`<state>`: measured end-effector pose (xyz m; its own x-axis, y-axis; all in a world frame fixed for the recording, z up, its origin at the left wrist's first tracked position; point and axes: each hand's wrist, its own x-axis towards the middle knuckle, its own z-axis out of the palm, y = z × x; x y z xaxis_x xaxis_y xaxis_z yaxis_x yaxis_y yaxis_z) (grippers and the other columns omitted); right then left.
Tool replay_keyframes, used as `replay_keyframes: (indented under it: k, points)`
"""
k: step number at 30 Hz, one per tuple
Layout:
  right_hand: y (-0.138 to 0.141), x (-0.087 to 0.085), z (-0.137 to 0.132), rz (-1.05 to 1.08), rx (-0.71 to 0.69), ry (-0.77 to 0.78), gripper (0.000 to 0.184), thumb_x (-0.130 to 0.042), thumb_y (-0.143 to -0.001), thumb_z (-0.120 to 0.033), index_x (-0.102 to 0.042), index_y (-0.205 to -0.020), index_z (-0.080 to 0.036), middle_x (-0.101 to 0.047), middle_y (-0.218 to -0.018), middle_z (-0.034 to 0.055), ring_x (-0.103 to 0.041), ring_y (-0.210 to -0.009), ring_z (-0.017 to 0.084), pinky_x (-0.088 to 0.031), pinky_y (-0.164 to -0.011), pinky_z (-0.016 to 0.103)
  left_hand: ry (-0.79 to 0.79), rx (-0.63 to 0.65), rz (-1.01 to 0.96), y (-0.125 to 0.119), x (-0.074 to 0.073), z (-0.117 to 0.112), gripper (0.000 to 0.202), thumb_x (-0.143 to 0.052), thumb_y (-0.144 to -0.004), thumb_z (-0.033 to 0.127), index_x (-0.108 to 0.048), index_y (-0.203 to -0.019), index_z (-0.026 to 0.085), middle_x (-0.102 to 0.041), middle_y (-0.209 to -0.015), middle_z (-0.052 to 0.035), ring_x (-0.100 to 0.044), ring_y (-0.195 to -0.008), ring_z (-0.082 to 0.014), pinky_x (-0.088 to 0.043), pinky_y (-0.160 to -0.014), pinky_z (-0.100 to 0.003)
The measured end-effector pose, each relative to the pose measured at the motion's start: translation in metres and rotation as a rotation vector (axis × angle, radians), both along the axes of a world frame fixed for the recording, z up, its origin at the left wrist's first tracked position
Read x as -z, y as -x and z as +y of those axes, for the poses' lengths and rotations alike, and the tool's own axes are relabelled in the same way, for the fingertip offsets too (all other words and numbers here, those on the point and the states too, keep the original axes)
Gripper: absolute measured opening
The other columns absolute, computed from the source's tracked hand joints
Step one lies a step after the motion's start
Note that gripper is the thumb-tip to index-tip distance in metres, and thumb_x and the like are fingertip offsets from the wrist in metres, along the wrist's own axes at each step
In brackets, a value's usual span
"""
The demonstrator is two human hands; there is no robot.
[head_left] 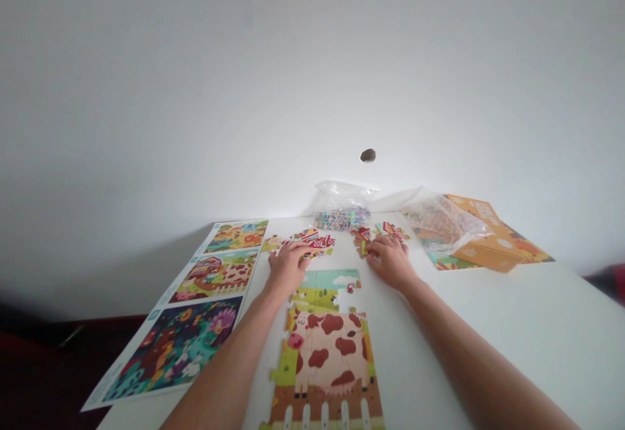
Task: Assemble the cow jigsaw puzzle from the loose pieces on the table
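Note:
A partly joined jigsaw puzzle [332, 352] showing a spotted cow above a white fence lies on the table between my forearms. Its upper right part has a gap that shows white. My left hand [289, 266] rests over a group of loose puzzle pieces [322, 242] with a red barn print, its fingers stretched out and the thumb apart. Beyond the puzzle's right side, my right hand [392, 259] has its bent fingers closed at a brown and green puzzle piece [364, 246]. More loose pieces [390, 229] lie just behind that hand.
A printed sheet [247, 293] with three pictures lies at the left edge. A clear bag of puzzle pieces [342, 215] stands against the wall. At the right, a crumpled plastic bag [439, 222] overlaps an orange cardboard package [493, 238]. The wall has a hole [368, 155].

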<state>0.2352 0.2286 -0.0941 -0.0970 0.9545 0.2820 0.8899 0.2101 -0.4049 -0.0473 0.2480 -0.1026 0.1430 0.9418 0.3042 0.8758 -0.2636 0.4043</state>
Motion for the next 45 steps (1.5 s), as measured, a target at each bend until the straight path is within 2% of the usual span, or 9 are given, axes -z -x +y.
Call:
replay_keyframes:
  k: [8, 16, 19, 21, 24, 27, 31, 37, 45]
  points:
    - [0.0, 0.0, 0.001, -0.002, 0.024, 0.008, 0.023, -0.057, -0.085, -0.023, -0.071, -0.102, -0.03, -0.066, -0.114, 0.004, -0.05, -0.115, 0.028, -0.031, -0.099, 0.048, -0.028, -0.131, 0.019, 0.002, -0.002, 0.001, 0.035, -0.066, -0.082, 0.018, -0.069, -0.115, 0.028, -0.065, -0.122, -0.0051, -0.058, -0.119, -0.0262, -0.034, -0.109, -0.052]
    - [0.0, -0.001, 0.001, -0.009, 0.033, 0.034, 0.024, -0.057, -0.085, -0.023, -0.07, -0.103, -0.03, -0.066, -0.114, 0.0042, -0.05, -0.116, 0.028, -0.031, -0.098, 0.045, -0.048, -0.126, -0.075, 0.004, -0.002, 0.007, 0.05, -0.074, -0.075, 0.019, -0.064, -0.124, 0.022, -0.064, -0.113, -0.0075, -0.063, -0.104, -0.0239, -0.047, -0.099, -0.042]
    - [-0.001, 0.0, 0.002, -0.013, 0.039, 0.035, 0.025, -0.057, -0.085, -0.021, -0.07, -0.104, -0.03, -0.066, -0.116, 0.0043, -0.049, -0.118, 0.028, -0.03, -0.098, 0.046, -0.101, -0.064, -0.161, 0.008, 0.002, 0.011, 0.047, -0.07, -0.076, 0.015, -0.065, -0.123, 0.02, -0.064, -0.11, -0.0066, -0.066, -0.091, -0.0193, -0.05, -0.094, -0.036]
    - [-0.002, 0.002, 0.003, -0.015, 0.048, 0.032, 0.027, -0.056, -0.085, -0.02, -0.07, -0.106, -0.03, -0.066, -0.119, 0.0048, -0.048, -0.119, 0.028, -0.03, -0.099, 0.046, -0.151, -0.085, -0.157, 0.011, 0.002, 0.012, 0.042, -0.064, -0.078, 0.012, -0.066, -0.12, 0.02, -0.065, -0.11, -0.0066, -0.065, -0.094, -0.0199, -0.049, -0.094, -0.036]
    - [-0.003, 0.005, 0.004, -0.025, 0.058, 0.03, 0.031, -0.054, -0.085, -0.016, -0.07, -0.109, -0.029, -0.065, -0.121, 0.0056, -0.048, -0.12, 0.028, -0.03, -0.1, 0.046, -0.17, -0.213, -0.054, 0.014, -0.001, 0.01, 0.034, -0.059, -0.082, 0.013, -0.071, -0.113, 0.023, -0.066, -0.115, -0.0068, -0.059, -0.111, -0.0259, -0.045, -0.101, -0.042]
    - [-0.002, 0.007, 0.004, -0.028, 0.064, 0.017, 0.033, -0.052, -0.085, -0.014, -0.071, -0.107, -0.03, -0.064, -0.119, 0.0055, -0.047, -0.12, 0.028, -0.03, -0.101, 0.047, -0.055, -0.261, 0.027, 0.009, -0.005, 0.005, 0.02, -0.067, -0.081, 0.034, -0.076, -0.098, 0.028, -0.063, -0.125, -0.0061, -0.051, -0.12, -0.0331, -0.037, -0.105, -0.055]
    - [0.001, 0.005, 0.001, -0.023, 0.009, -0.03, 0.032, -0.054, -0.083, -0.014, -0.073, -0.104, -0.03, -0.063, -0.117, 0.0061, -0.048, -0.116, 0.028, -0.032, -0.1, 0.048, 0.048, -0.192, 0.107, 0.001, -0.006, -0.001, 0.038, -0.069, -0.077, 0.053, -0.073, -0.111, 0.037, -0.055, -0.137, -0.0088, -0.04, -0.129, -0.0404, -0.027, -0.105, -0.069]
    - [0.008, -0.003, -0.008, -0.053, -0.273, -0.074, 0.032, -0.061, -0.085, -0.025, -0.07, -0.115, -0.031, -0.057, -0.128, 0.0071, -0.044, -0.121, 0.03, -0.034, -0.101, 0.05, 0.08, -0.163, 0.135, 0.001, -0.007, -0.003, 0.041, -0.066, -0.079, 0.055, -0.069, -0.117, 0.041, -0.049, -0.14, -0.0115, -0.036, -0.131, -0.0409, -0.023, -0.104, -0.072]
    - [0.008, -0.001, -0.008, -0.045, -0.269, -0.078, 0.031, -0.061, -0.086, -0.025, -0.069, -0.115, -0.028, -0.058, -0.127, 0.0077, -0.045, -0.121, 0.03, -0.035, -0.101, 0.05, 0.047, -0.231, 0.04, 0.002, -0.009, 0.001, 0.038, -0.071, -0.075, 0.047, -0.065, -0.104, 0.024, -0.057, -0.132, -0.0121, -0.039, -0.13, -0.0391, -0.028, -0.106, -0.066]
